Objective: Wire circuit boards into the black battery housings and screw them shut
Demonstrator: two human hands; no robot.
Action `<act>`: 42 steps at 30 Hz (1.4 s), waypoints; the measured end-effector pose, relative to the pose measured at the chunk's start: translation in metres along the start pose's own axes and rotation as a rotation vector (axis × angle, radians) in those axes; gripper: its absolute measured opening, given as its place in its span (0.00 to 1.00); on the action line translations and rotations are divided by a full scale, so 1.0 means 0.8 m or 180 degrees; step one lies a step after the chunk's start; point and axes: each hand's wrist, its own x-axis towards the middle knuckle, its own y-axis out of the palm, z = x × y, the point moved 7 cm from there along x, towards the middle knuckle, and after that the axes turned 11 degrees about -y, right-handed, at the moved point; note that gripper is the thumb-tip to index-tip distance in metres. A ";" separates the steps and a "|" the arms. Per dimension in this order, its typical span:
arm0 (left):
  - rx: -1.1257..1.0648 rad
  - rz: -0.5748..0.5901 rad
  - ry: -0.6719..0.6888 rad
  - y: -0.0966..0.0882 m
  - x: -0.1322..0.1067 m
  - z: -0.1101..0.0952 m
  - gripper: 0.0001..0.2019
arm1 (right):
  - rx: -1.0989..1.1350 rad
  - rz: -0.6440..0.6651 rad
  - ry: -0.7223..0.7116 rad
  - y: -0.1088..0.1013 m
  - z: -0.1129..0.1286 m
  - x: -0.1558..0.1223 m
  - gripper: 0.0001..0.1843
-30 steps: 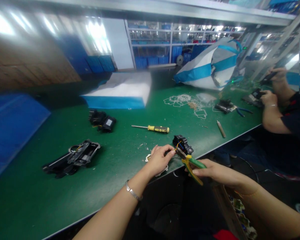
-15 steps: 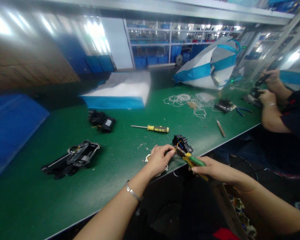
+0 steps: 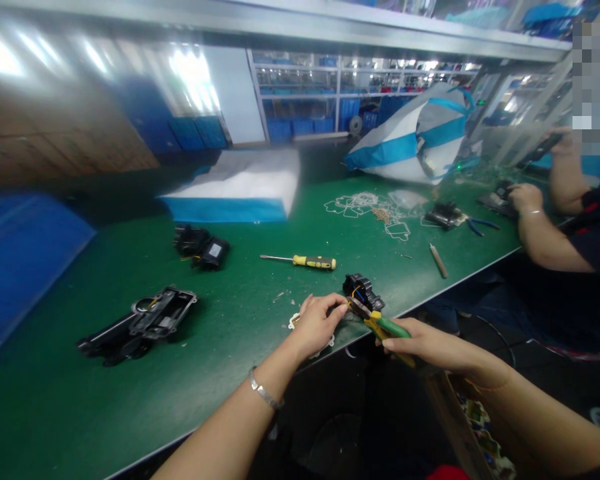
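Observation:
My left hand [image 3: 319,324] is closed in a pinch at the table's front edge, holding thin wires that run to a small black part [image 3: 361,291] just right of it. My right hand [image 3: 420,347] grips green and yellow pliers [image 3: 380,323], whose jaws meet the wires at my left fingertips. A white flat piece [image 3: 296,321] lies partly hidden under my left hand.
On the green table [image 3: 230,313] lie a yellow-handled screwdriver [image 3: 305,261], a long black housing [image 3: 140,323], a small black module [image 3: 203,245] and a blue-and-white bag [image 3: 240,183]. Another person's hands [image 3: 525,197] work at the right, near blue pliers [image 3: 480,225] and white outlines [image 3: 360,202].
The pliers' handles have closed together in my right hand, and both hands have stayed at the wires. The other person's far hand has lifted a dark tool higher.

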 end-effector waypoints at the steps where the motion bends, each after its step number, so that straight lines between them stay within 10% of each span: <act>1: 0.0015 0.0001 0.0010 0.000 0.000 -0.001 0.13 | 0.0016 -0.0009 0.0008 0.000 0.000 0.000 0.17; 25: 0.0184 -0.0022 -0.0009 0.002 -0.001 -0.005 0.13 | 0.0661 -0.0183 0.0424 0.014 -0.020 0.002 0.20; 42: -0.0030 -0.0147 -0.0138 0.002 0.006 -0.002 0.15 | -0.0899 -0.0981 -0.0237 0.004 -0.006 0.010 0.11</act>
